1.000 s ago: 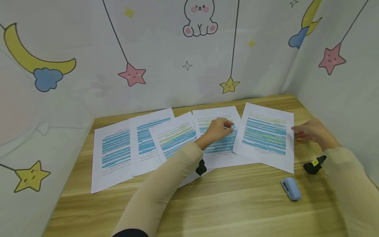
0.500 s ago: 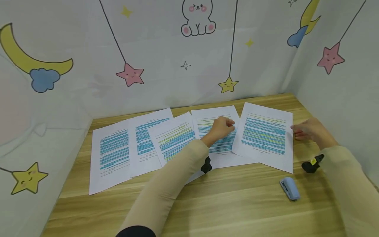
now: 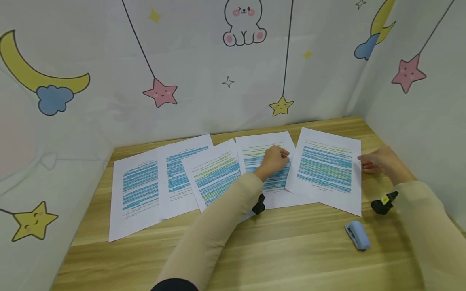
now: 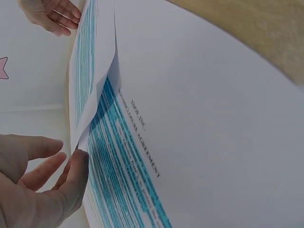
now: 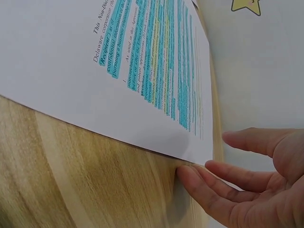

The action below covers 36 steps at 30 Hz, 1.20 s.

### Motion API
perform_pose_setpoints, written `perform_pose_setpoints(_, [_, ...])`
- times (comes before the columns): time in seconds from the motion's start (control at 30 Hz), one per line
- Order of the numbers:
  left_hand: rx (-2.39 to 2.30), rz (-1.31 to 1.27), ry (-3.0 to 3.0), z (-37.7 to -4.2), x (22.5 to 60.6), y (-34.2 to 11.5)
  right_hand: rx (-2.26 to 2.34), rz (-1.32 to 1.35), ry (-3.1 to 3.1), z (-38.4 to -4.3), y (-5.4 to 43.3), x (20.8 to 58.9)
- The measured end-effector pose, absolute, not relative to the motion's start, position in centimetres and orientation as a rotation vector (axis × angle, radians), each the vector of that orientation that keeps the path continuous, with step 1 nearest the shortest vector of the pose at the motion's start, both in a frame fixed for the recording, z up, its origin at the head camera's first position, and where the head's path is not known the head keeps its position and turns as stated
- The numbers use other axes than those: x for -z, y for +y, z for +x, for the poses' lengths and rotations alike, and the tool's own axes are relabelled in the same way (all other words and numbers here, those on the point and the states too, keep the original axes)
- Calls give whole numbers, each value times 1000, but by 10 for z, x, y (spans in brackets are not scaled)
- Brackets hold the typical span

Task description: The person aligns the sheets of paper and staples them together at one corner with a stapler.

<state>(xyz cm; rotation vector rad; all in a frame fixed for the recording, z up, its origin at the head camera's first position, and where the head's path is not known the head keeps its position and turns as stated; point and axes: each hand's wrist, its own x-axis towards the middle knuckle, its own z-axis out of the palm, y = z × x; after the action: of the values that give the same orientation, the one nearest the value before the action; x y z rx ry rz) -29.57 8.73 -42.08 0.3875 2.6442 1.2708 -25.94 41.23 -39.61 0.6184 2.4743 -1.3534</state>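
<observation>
Highlighted agreement sheets (image 3: 135, 196) are spread on the worktop (image 3: 291, 250), seemingly not yet gathered; the stapler (image 3: 358, 235) is untouched. The rightmost sheet (image 3: 325, 167) is flanked by the left hand (image 3: 273, 162) and right hand (image 3: 386, 163), thumbs apart from fingers.

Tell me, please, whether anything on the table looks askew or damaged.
The blue-highlighted white paper sheets lie askew on the tan wooden table, overlapping at differing angles rather than squared up; nothing looks spilled or torn.
</observation>
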Motion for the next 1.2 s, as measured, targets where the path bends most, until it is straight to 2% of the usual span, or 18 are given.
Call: perform_pose_setpoints(1.2, [-1169,340,2759,-301,429,113,1396,736,2444,-270,418,405])
